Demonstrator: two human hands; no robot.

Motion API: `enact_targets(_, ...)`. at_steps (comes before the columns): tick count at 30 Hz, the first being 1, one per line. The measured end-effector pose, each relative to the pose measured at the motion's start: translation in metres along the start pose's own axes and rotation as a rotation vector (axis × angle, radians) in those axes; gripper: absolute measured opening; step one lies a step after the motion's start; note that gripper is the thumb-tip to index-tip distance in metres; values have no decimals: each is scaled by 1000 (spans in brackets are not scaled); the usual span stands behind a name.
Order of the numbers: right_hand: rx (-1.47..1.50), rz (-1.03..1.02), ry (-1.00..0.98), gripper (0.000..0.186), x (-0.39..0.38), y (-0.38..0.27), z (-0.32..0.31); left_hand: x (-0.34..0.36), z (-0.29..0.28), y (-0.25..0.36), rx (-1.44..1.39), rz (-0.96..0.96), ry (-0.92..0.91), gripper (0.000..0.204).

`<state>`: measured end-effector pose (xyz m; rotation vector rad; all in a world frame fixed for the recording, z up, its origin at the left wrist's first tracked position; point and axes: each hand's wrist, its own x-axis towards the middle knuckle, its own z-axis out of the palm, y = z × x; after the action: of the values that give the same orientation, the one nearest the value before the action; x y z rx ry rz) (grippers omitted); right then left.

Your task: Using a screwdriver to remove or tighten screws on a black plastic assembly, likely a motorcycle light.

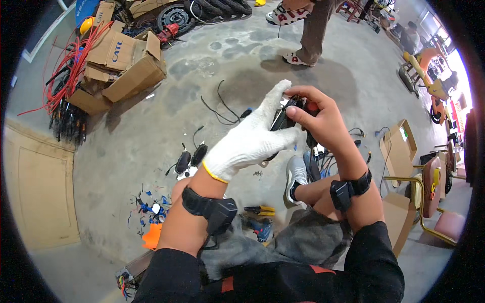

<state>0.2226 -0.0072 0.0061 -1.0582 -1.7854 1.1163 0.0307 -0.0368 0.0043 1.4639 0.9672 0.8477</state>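
Note:
My left hand (247, 136), in a white knitted glove with a yellow cuff edge, is closed around a black device (279, 120) with a pale edge. My bare right hand (324, 118) grips the same device from the right, thumb on top and fingers curled over its far end. Something red shows within the right hand's curl, too covered to name. Most of the device is hidden by both hands. Beneath the left wrist, two black oval parts (191, 157) with short cables lie on the concrete floor (126, 161).
Yellow-and-black-handled pliers (259, 210) and a blue power tool (260, 230) lie between my legs. Blue and black scraps (151, 209) are scattered left. An open cardboard box (124, 63) and red cable (70, 76) stand far left. Another person's shoe (299, 59) is ahead; a chair (429, 184) stands right.

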Motion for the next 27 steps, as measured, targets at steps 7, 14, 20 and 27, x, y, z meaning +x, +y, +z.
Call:
enact_targets(7,-143,-7,129,66,6,12,1,-1,-2,5,-16,-142,65,84)
enact_targets(14,777,84,532,32,12,3,-28,4,-11,-5,-507,-105,203,77)
enact_targets(20,1068,-80,758,28,17,7,-9,19,-11,-10,-803,-231,271,53)
enact_targets(27,855,-320,546,42,7,-14,14,20,-13,-15,-950,-150,387,45)
